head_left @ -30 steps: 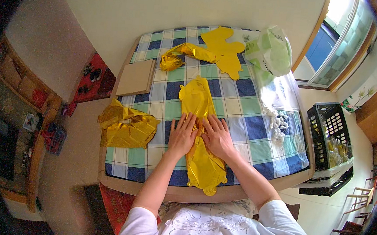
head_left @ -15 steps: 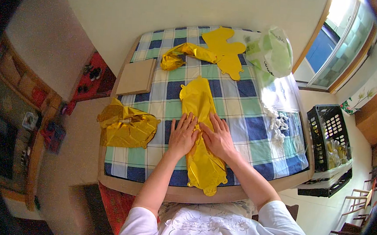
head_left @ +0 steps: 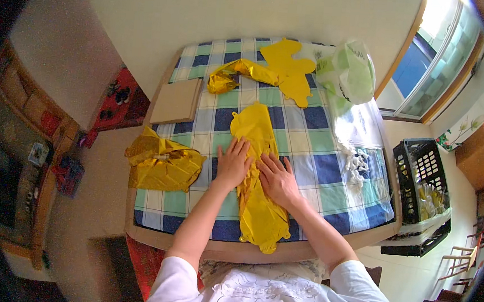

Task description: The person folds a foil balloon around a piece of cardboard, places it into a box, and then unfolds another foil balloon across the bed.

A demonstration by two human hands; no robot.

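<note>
A long, flat yellow foil balloon [head_left: 258,169] lies lengthwise on the checked tablecloth [head_left: 315,150] in front of me. My left hand [head_left: 233,163] lies flat on its left side with fingers spread. My right hand [head_left: 277,179] presses flat on its right side, fingers apart. Neither hand grips anything. The balloon's near end reaches the table's front edge.
A crumpled gold foil heap [head_left: 162,165] hangs over the table's left edge. Another gold foil piece [head_left: 237,73] and a flat yellow balloon [head_left: 287,67] lie at the far end, beside a green-white plastic bag [head_left: 347,73]. A cardboard piece [head_left: 176,100] sits far left. A black crate [head_left: 426,178] stands right.
Both hands have stayed flat on the yellow balloon, shifting only slightly. Nothing else has moved.
</note>
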